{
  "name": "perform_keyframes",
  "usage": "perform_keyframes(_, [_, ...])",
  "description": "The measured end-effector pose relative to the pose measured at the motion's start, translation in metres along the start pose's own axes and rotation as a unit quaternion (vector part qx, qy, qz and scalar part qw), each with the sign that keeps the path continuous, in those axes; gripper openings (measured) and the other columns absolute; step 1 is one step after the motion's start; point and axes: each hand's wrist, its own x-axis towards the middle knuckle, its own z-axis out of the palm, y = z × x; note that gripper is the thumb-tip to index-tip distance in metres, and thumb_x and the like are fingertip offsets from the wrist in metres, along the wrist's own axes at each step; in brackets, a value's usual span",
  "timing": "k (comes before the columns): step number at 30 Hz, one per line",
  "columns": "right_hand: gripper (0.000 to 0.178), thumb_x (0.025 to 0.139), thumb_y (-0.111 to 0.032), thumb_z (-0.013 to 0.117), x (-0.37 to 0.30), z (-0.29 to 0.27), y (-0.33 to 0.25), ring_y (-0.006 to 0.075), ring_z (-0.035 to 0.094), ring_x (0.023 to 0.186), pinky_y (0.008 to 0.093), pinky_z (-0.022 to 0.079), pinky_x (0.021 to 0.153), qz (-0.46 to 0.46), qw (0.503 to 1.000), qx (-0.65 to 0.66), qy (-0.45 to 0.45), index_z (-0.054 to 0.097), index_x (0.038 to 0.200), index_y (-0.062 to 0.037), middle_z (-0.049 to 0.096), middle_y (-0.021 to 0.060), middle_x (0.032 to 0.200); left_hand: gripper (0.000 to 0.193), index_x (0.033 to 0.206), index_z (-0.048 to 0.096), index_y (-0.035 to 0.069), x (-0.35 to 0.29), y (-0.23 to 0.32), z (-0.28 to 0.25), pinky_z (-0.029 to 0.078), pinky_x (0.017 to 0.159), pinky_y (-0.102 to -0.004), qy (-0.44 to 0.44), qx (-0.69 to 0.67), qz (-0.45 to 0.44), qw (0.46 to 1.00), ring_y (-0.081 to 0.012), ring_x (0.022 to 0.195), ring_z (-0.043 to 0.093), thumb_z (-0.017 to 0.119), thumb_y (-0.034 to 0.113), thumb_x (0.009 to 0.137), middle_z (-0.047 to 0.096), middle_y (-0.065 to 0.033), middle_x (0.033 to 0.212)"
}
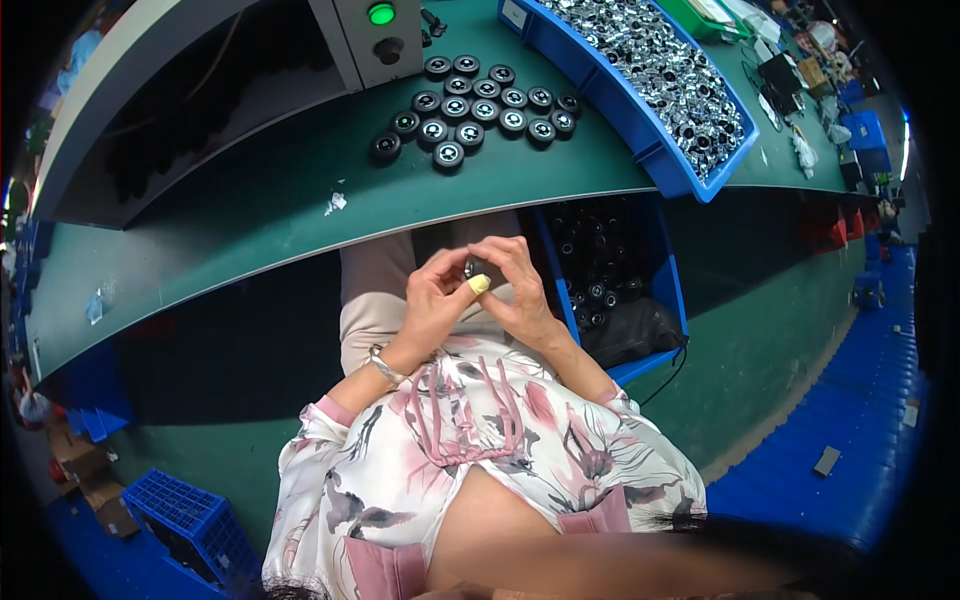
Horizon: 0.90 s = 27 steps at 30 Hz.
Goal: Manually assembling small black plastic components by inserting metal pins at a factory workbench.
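Observation:
Above my lap, just short of the bench's front edge, both hands are closed around a small black wheel. My left hand grips it from the left, its thumb tip covered by a yellow finger cot. From the right, the curled fingers and thumb of my right hand hold the same wheel. Fingers hide most of it. Farther off on the green bench stands a loose group of similar black wheels with pale hubs.
A blue bin of shiny metal-coloured parts sits at the bench's right. Below it, beside my right forearm, another blue bin holds black wheels. A grey machine with a lit green button occupies the left. A blue crate stands lower left.

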Motion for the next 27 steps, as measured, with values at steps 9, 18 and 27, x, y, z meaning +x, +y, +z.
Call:
perform_keyframes(9, [0.028,0.088,-0.005,0.069,0.005,-0.023,0.02,0.0173,0.055,0.105,0.0266,0.046,0.085,0.085,0.974,0.188,-0.097,0.065,0.116,-0.0015,0.056,0.0096,0.119,0.034,0.111,0.062,-0.003,0.003,0.016,-0.004,0.054,0.073,-0.0221,0.036,0.162,0.104,0.981,-0.0096,0.085,0.062,0.075,-0.006,0.079,0.064,-0.0082,0.104])
perform_keyframes(18, [0.019,0.088,-0.008,0.072,0.004,-0.01,0.024,0.0141,0.056,0.098,0.026,0.047,0.081,0.078,0.971,0.221,-0.038,0.065,0.103,0.0009,0.056,0.0086,0.111,0.022,0.104,0.064,-0.001,0.009,0.012,-0.007,0.054,0.07,-0.0224,0.034,0.064,0.158,0.985,-0.01,0.083,0.061,0.072,-0.004,0.084,0.061,-0.008,0.107])
perform_keyframes(27, [0.012,0.093,-0.011,0.067,-0.002,-0.001,0.022,0.0086,0.058,0.082,0.0229,0.047,0.075,0.249,0.915,0.318,-0.018,0.066,0.094,0.0016,0.063,0.0032,0.09,0.019,0.1,0.061,0.003,0.008,0.002,-0.005,0.044,0.053,-0.0213,-0.004,-0.292,-0.17,0.941,-0.0079,0.061,0.054,0.062,0.022,0.099,0.061,-0.0027,0.084])
